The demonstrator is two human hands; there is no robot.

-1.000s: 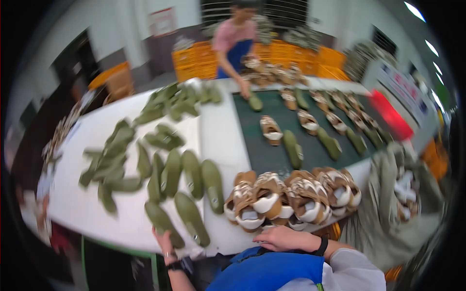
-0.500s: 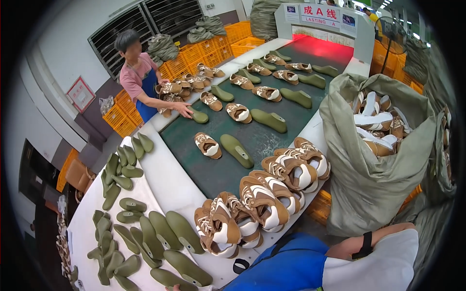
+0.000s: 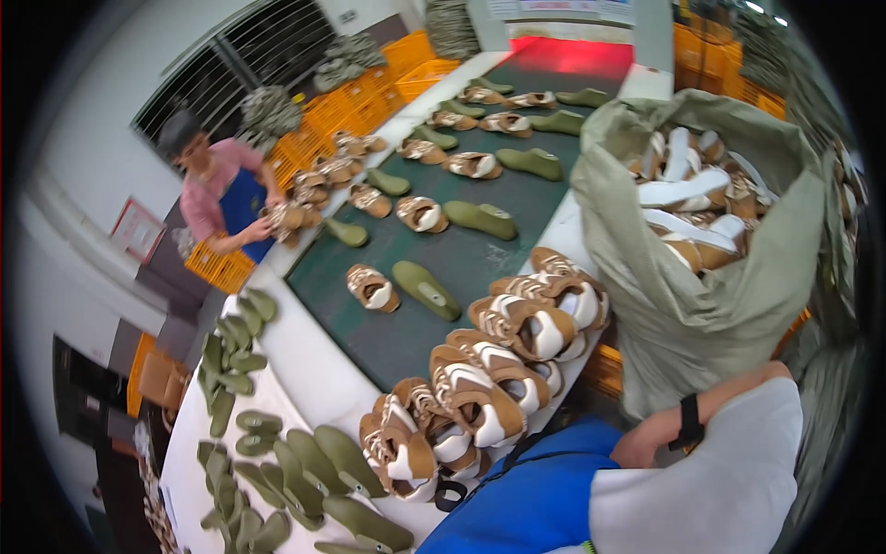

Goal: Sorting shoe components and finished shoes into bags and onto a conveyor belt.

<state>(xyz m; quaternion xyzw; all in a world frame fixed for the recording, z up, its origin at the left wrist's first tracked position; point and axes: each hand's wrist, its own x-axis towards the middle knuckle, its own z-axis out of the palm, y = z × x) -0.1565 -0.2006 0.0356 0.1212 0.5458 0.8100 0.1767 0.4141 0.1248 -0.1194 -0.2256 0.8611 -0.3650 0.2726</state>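
Note:
My right hand [image 3: 637,448] is bent in against my blue apron at the lower right, a black band around its wrist; its fingers are hidden behind the apron. My left hand is out of the picture. Closest to my body, a row of brown and white shoe uppers [image 3: 475,392] lines the belt's near edge. Left of them, many green shoe lasts [image 3: 346,457] lie on a white-covered table [image 3: 286,369]. On the dark green conveyor belt [image 3: 360,346], brown shoe uppers [image 3: 373,288] and green lasts [image 3: 426,290] are laid out in rows.
Across the belt, a co-worker [image 3: 221,198] in pink and blue handles a brown shoe upper [image 3: 291,222] beside a row of others. A large grey-green sack [image 3: 701,314] full of uppers stands right of the belt. Orange crates [image 3: 346,102] are stacked behind.
The view has tilted and shifted. A sliver of my left hand at the lower edge has gone from view. The co-worker's hand has left a green last on the belt and moved to a shoe upper.

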